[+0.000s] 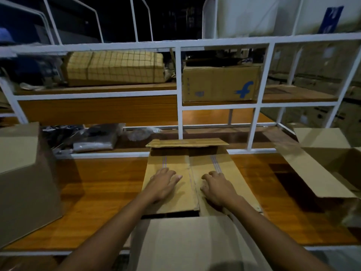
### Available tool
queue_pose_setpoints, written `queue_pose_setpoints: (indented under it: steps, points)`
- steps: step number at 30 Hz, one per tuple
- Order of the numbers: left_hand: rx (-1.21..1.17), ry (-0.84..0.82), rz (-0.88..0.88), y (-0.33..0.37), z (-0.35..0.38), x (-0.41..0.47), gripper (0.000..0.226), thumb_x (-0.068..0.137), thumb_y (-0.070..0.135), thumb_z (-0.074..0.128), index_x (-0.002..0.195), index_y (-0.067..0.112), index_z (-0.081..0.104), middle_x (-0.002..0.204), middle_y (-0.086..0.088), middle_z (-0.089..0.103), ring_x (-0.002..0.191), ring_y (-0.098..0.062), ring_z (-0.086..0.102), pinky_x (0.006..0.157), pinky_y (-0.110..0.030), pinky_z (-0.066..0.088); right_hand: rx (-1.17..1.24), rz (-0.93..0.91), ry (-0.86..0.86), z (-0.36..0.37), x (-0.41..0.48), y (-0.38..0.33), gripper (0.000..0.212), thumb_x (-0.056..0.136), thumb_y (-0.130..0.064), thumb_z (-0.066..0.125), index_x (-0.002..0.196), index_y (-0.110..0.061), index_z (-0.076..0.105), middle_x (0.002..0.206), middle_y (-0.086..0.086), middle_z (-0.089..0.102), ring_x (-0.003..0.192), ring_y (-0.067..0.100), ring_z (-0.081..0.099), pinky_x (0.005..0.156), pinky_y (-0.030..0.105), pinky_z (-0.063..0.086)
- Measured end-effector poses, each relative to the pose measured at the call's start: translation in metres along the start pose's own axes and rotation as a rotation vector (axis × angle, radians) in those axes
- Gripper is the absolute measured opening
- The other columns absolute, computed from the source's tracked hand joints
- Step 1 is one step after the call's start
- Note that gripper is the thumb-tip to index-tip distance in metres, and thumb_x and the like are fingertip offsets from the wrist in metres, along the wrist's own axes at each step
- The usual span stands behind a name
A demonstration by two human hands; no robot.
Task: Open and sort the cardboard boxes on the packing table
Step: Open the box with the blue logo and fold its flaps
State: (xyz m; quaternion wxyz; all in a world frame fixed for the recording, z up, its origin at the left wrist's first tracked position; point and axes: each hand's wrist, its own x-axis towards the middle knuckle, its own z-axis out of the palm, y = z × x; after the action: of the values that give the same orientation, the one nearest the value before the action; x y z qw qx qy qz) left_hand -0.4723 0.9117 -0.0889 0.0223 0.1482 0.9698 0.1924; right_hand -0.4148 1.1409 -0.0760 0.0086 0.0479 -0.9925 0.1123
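Observation:
A cardboard box (175, 200) stands in the middle of the wooden packing table (93, 202), its two top flaps folded down and meeting at a centre seam. My left hand (163, 183) presses flat on the left flap. My right hand (217, 187) rests on the right flap with its fingers bent at the seam. The far flap (186, 143) sticks up behind, and the near flap (187, 241) hangs toward me. Both forearms reach in from the bottom of the view.
A closed brown box (25, 182) stands at the table's left edge. An open box with raised flaps (322, 169) sits at the right. Behind, a white metal rack (178, 90) holds a printed box (220, 84), a checked bundle (115, 66) and dark plastic packets (93, 138).

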Motion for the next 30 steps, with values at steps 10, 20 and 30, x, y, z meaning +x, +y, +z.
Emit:
queue_pose_setpoints:
  steps: [10,20,30]
  points:
    - [0.072,0.133,-0.004,-0.018,-0.024,0.116,0.058,0.101,0.052,0.036,0.151,0.022,0.035,0.153,-0.012,0.028,0.143,-0.034,0.017,0.115,-0.047,0.022,0.065,0.018,0.07,-0.009,0.117,-0.001,0.067,0.097,-0.041,0.056,0.156,-0.028,0.027,0.165,0.008,0.017,0.15,0.031,0.02,0.118,0.047,0.027]
    - [0.176,0.285,-0.037,-0.049,-0.046,0.236,0.056,0.094,0.039,0.052,0.145,0.018,0.039,0.153,-0.015,0.028,0.139,-0.036,0.022,0.111,-0.048,0.031,-0.026,0.077,0.166,-0.029,0.258,0.048,0.057,0.094,-0.036,0.055,0.146,-0.019,0.037,0.155,0.015,0.031,0.138,0.037,0.032,0.111,0.051,0.036]
    - [-0.15,0.243,-0.312,-0.087,-0.008,0.238,0.07,0.093,0.055,0.052,0.153,0.03,0.024,0.145,-0.016,0.038,0.129,-0.04,0.043,0.1,-0.046,0.042,0.177,0.368,0.153,0.02,0.274,0.102,0.085,0.094,-0.049,0.053,0.16,-0.029,0.003,0.152,0.019,0.036,0.132,0.041,0.043,0.106,0.054,0.039]
